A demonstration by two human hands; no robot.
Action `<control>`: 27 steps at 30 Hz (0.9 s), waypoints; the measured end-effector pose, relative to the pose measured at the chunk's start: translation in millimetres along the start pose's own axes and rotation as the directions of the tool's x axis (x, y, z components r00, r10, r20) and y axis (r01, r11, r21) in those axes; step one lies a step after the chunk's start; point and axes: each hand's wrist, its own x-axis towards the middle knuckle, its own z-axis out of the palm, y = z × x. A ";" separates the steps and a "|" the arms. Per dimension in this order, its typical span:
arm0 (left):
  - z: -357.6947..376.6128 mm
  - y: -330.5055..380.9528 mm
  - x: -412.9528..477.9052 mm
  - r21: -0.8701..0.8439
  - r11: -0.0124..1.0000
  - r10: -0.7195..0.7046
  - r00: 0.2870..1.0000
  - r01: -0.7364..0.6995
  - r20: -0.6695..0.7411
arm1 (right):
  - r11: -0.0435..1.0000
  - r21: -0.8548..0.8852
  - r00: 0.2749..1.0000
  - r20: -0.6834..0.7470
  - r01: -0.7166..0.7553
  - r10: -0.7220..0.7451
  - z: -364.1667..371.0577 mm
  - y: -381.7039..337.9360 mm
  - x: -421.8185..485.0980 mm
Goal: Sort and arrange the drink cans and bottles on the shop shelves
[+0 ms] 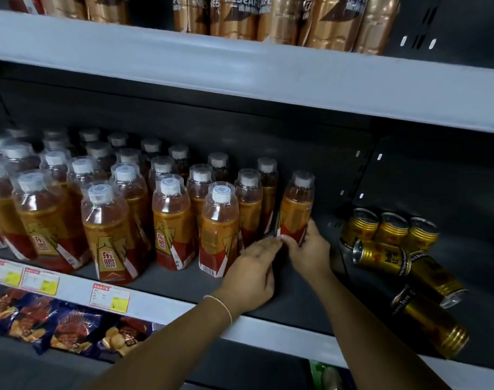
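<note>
— Two hands on one bottle, is it? Start from the front for me.
— Nearest are snack packets (68, 325) on the ledge below, then price tags (110, 298) along the lip of the shelf (184, 280). Past the lip, the left hand (250, 274) lies low with its fingers straight, tips at the foot of the end bottle (297, 206). The right hand (310, 251) has fingers and thumb curled round that bottle's lower label.
— Where does the bottle stand?
— Upright, just right of the last row of bottles (108, 220), with bare shelf in front of it.
— So what makes the step good?
— I'd say slide, don't lift. Keep the grip low so the tall body can't tip, let the flat left fingers steer the base, and bring it snug to its neighbour with the label facing out like the front ones.
— Anything to mind on the right?
— Gold cans (380, 257): three upright at the back, others lying on their sides nearer the edge. They look ready to roll, so the right forearm should keep off them. They likely need standing up afterwards.
— Further back?
— Coffee bottles (282, 18) on the upper shelf (240, 68), neither hand near them.
</note>
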 end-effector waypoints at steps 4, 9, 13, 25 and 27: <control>4.4 -2.4 1.3 0.049 0.998 -0.025 1.000 0.025 0.002 | 0.999 -0.012 0.999 -0.014 -0.033 0.033 8.8 -5.0 5.6; 5.8 -3.5 4.6 0.014 0.995 -0.098 0.995 0.098 -0.018 | 0.994 -0.055 0.995 -0.007 -0.095 0.095 13.5 -10.7 13.2; 6.0 -4.0 5.1 0.014 0.993 -0.116 0.993 0.116 -0.007 | 0.987 -0.071 0.989 -0.010 -0.145 0.145 16.8 -13.5 19.2; 1.3 -1.5 4.5 0.018 0.989 -0.148 0.988 0.147 0.034 | 0.963 -0.151 0.974 -0.026 -0.225 0.223 21.1 -17.7 33.6; 0.3 -0.6 4.9 0.028 0.988 -0.151 0.988 0.150 0.042 | 0.962 -0.154 0.974 -0.029 -0.227 0.225 20.7 -19.3 34.0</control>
